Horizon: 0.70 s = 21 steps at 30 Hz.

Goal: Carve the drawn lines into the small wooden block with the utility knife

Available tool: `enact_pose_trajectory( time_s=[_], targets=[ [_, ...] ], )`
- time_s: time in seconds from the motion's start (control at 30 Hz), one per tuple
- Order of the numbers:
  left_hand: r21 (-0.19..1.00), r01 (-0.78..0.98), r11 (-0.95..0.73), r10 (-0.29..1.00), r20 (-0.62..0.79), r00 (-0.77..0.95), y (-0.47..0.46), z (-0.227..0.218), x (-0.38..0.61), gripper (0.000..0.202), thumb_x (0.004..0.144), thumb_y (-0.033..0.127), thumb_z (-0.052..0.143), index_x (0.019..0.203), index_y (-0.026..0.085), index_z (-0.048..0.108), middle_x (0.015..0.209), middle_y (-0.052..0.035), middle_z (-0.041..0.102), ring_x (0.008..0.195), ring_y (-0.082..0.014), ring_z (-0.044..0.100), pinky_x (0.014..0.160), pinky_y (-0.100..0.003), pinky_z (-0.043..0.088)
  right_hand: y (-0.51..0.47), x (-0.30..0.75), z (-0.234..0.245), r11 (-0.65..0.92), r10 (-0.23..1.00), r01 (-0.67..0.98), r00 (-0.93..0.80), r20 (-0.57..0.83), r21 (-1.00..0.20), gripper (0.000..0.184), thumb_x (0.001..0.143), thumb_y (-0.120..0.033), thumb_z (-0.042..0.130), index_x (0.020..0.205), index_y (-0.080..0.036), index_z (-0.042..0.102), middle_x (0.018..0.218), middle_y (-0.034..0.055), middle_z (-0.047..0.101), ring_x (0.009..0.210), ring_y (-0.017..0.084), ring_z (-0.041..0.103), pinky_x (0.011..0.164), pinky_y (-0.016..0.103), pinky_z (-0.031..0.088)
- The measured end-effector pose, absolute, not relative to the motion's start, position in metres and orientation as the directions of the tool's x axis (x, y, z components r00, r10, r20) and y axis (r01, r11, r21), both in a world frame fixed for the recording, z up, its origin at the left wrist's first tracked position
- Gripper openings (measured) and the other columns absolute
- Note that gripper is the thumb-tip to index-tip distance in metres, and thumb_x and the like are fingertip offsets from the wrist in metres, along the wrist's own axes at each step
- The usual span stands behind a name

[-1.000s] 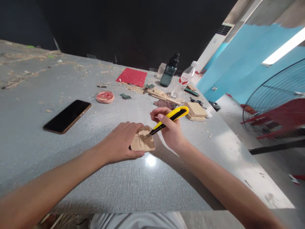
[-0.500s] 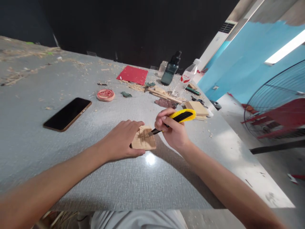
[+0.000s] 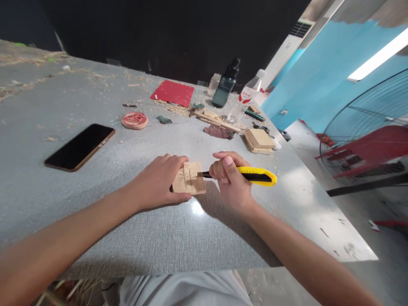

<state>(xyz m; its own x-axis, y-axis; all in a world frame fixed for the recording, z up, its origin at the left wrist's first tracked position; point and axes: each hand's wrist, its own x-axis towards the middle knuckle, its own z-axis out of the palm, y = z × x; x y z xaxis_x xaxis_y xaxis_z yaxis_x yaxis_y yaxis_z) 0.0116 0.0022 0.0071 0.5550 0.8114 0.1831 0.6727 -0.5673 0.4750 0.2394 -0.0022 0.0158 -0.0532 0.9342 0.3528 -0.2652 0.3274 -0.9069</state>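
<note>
A small wooden block with dark carved lines lies on the grey table in front of me. My left hand grips its left side, thumb along the near edge and fingers at the far edge. In my right hand is a yellow and black utility knife, its handle pointing right. The blade is extended, and its tip is over the right part of the block's top; whether it touches the wood I cannot tell. My right fingers are wrapped round the front of the handle.
A phone and a round red carved piece lie to the left. Farther back are a red sheet, a dark dropper bottle, a clear plastic bottle and wood shavings. Stacked wooden blocks sit at the right.
The knife handle has swung down and to the right, so the knife now lies nearly level. My left hand keeps its hold on the block. The whole view has shifted slightly.
</note>
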Motion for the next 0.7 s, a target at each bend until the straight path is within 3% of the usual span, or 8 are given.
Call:
enact_pose_trajectory(
  time_s=[0.27, 0.53, 0.7],
  targets=[
    [0.474, 0.67, -0.572, 0.806, 0.174, 0.566, 0.003, 0.005, 0.011, 0.081, 0.083, 0.063, 0.082, 0.143, 0.018, 0.052, 0.127, -0.0136, 0.066, 0.112, -0.036, 0.061, 0.095, -0.05, 0.047, 0.006, 0.24, 0.021, 0.267, 0.946, -0.344, -0.086, 0.314, -0.9, 0.018, 0.099, -0.046, 0.074, 0.1, -0.029, 0.079, 0.051, -0.0111, 0.03, 0.048, 0.011, 0.023, 0.056, 0.031, 0.031],
    [0.488, 0.667, -0.563, 0.812, 0.175, 0.557, 0.003, 0.004, 0.011, 0.082, 0.083, 0.064, 0.081, 0.145, 0.022, 0.051, 0.126, -0.0128, 0.067, 0.113, -0.0358, 0.061, 0.097, -0.051, 0.048, 0.032, 0.234, 0.032, 0.139, 0.925, -0.34, -0.29, 0.245, -0.93, 0.026, 0.094, -0.051, 0.079, 0.095, -0.025, 0.076, 0.051, -0.0122, 0.029, 0.048, 0.01, 0.024, 0.052, 0.029, 0.027],
    [0.52, 0.659, -0.542, 0.828, 0.2, 0.523, 0.003, 0.003, 0.011, 0.082, 0.081, 0.066, 0.081, 0.146, 0.024, 0.055, 0.132, -0.012, 0.067, 0.117, -0.0356, 0.062, 0.1, -0.051, 0.05, 0.046, 0.226, 0.036, 0.08, 0.797, -0.265, -0.563, 0.221, -0.961, 0.03, 0.095, -0.052, 0.079, 0.099, -0.023, 0.08, 0.052, -0.0105, 0.038, 0.047, 0.009, 0.029, 0.047, 0.027, 0.024]
  ],
)
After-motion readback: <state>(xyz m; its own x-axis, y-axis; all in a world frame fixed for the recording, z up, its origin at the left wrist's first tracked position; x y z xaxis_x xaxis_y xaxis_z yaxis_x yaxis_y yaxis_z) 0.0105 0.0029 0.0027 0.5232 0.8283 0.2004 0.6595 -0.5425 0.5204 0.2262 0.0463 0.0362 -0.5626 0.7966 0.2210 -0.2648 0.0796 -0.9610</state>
